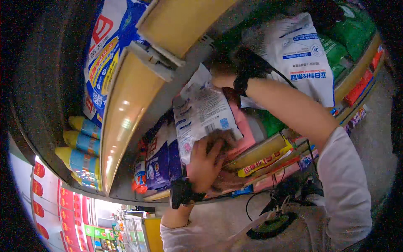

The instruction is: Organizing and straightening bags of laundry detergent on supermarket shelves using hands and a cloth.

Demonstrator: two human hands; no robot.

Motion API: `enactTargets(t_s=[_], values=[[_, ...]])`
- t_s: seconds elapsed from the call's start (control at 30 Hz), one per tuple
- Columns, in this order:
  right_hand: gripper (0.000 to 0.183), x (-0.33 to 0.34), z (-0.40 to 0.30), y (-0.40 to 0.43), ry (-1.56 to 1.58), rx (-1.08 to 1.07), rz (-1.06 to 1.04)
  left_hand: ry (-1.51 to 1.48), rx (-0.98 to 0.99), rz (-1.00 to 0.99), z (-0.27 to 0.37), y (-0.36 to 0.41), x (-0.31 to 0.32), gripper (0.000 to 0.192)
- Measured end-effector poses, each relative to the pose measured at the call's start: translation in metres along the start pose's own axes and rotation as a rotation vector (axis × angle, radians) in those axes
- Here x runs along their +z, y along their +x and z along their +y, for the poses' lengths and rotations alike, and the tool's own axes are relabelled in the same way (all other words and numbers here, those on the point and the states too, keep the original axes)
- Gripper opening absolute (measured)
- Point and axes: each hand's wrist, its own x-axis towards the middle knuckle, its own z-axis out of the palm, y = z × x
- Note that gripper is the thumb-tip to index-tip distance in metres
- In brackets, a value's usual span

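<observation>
My left hand [204, 162], with a black band or watch at the wrist, lies over the lower part of a white printed plastic bag [203, 116]. Its fingers are bent on a dark brown, bunched piece of cloth [225, 140]. My right hand [222, 77] is at the top end of the same bag, blurred and partly in shadow; its fingertips are hidden. A black band is on that wrist too. Pink packaging [242, 129] shows beneath the bag. Behind my right forearm stands a larger white bag [302, 63] with blue and red print.
Purple packs [157, 160] and an orange-capped container [139, 178] stand on the shelf at left. Green packs [352, 37] are at the far right. A tan shelf edge [132, 100] curves overhead, with yellow-topped bottles [85, 157] beyond. Colourful strips [264, 162] line the lower shelf front.
</observation>
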Motion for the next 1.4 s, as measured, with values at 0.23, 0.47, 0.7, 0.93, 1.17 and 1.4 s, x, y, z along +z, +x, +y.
enactTargets(t_s=[0.23, 0.47, 0.7, 0.93, 1.17, 1.4], values=[[0.038, -0.024, -0.015, -0.009, -0.072, -0.037, -0.061, -0.03, -0.14, -0.051, -0.004, -0.02, -0.001, 0.037], [0.039, 0.012, 0.006, 0.01, 0.07, -0.041, -0.12, -0.111, 0.001, 0.089, 0.015, 0.013, 0.012, 0.043], [0.04, 0.011, 0.0, -0.005, 0.211, -0.062, -0.003, 0.011, -0.008, -0.015, 0.023, 0.02, 0.01, 0.034], [0.036, 0.03, 0.02, 0.024, -0.169, -0.051, 0.015, 0.067, -0.246, 0.097, -0.011, -0.028, 0.012, 0.03], [0.036, -0.034, -0.03, -0.019, -0.073, -0.115, 0.003, 0.023, -0.038, 0.083, -0.001, -0.005, 0.009, 0.037], [0.032, 0.003, 0.002, 0.002, 0.161, -0.018, -0.13, -0.037, 0.071, 0.026, 0.026, 0.037, 0.015, 0.039]])
